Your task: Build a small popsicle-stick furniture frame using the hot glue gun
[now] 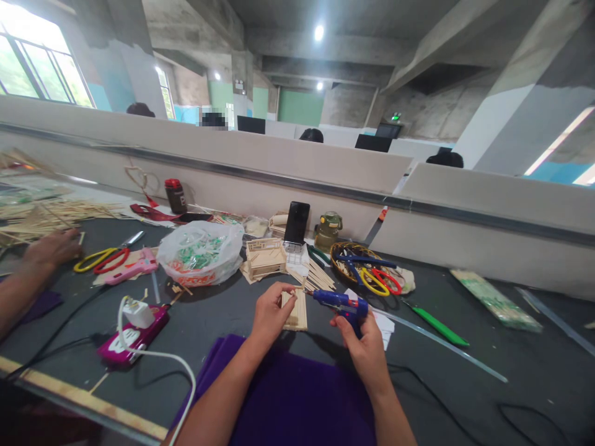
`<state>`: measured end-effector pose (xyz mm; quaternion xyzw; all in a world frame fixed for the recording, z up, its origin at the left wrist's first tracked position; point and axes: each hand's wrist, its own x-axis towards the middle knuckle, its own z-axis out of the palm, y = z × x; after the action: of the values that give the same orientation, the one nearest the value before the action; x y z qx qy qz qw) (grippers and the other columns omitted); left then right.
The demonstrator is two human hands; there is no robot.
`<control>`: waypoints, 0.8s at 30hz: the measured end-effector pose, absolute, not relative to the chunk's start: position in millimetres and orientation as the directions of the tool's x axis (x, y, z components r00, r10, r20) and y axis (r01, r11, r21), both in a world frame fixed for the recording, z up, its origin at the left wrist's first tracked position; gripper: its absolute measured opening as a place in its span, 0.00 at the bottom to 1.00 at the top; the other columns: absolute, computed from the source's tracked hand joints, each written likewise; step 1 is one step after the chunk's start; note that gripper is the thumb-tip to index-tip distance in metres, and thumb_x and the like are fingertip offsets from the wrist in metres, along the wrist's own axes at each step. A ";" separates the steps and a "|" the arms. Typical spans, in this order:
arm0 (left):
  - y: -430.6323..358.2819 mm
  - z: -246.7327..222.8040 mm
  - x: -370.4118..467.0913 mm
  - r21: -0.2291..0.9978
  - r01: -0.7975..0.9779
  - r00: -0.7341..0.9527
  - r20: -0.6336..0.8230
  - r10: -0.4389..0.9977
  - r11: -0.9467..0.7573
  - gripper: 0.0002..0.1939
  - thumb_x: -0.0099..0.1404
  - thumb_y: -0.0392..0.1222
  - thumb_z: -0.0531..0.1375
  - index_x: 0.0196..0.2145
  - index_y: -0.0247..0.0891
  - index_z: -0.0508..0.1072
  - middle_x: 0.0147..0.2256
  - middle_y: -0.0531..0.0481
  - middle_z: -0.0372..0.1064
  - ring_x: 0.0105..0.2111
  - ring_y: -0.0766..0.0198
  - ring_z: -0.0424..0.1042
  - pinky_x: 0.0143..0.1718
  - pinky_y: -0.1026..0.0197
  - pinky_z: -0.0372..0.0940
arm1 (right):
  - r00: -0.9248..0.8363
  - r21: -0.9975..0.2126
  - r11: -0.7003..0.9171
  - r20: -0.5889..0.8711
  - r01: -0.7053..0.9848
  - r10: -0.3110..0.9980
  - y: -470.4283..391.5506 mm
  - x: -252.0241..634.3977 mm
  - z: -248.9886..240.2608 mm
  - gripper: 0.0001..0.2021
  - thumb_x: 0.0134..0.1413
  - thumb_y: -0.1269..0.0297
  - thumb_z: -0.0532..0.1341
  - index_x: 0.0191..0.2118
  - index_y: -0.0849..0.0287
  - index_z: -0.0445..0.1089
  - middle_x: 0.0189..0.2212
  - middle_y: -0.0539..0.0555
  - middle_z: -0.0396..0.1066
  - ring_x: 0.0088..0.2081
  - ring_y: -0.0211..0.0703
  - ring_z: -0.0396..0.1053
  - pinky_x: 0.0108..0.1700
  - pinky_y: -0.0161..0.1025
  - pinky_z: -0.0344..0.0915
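Right hand [361, 334]: wrapped around the grip of a blue glue gun [338, 301], its nozzle pointing left, over the stick panel's upper edge.
Left hand [272, 313]: thumb and forefinger nearly together above the panel; whether they pinch anything cannot be told.
Stick panel [298, 317]: flat on the bench [534, 371], between the hands.
Behind the panel: loose sticks [320, 277], a small stick-built box [266, 260], an upright phone [297, 223].
Rightward: a basket [335, 267], then a green-handled tool [441, 327].
Leftward: a plastic bag [230, 244], a pink glue gun [134, 266], a co-worker's hand [53, 248].
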<state>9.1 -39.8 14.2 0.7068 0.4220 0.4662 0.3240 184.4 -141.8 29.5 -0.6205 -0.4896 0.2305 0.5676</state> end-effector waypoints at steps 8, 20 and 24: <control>-40.8 14.4 9.8 0.814 0.274 0.213 0.468 0.858 -0.512 0.07 0.61 0.38 0.56 0.36 0.40 0.73 0.34 0.51 0.71 0.29 0.65 0.66 0.31 0.66 0.57 | 0.417 -0.929 0.128 0.275 0.347 0.866 -141.8 185.5 28.7 0.16 0.53 0.53 0.59 0.42 0.58 0.64 0.32 0.55 0.74 0.31 0.45 0.70 0.29 0.37 0.64; -34.1 16.4 11.1 0.975 -0.205 0.176 0.117 0.977 -0.080 0.13 0.52 0.43 0.65 0.35 0.35 0.73 0.29 0.53 0.70 0.20 0.73 0.61 0.22 0.69 0.56 | 0.425 -0.936 0.129 0.268 0.328 0.865 -142.5 185.5 27.9 0.16 0.53 0.53 0.60 0.42 0.58 0.63 0.32 0.55 0.74 0.31 0.45 0.69 0.29 0.37 0.63; -26.0 11.9 6.5 0.770 -0.557 0.359 -0.115 0.926 0.311 0.15 0.51 0.42 0.67 0.33 0.33 0.69 0.22 0.58 0.65 0.11 0.81 0.47 0.10 0.73 0.43 | 0.431 -0.940 0.131 0.264 0.314 0.863 -143.0 185.2 28.0 0.15 0.53 0.53 0.60 0.40 0.58 0.64 0.31 0.55 0.74 0.30 0.44 0.69 0.28 0.37 0.63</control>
<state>6.5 -26.0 11.9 0.3240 0.2847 0.4892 0.7580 185.2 -143.0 28.0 -0.6154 -0.4783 0.2363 0.5803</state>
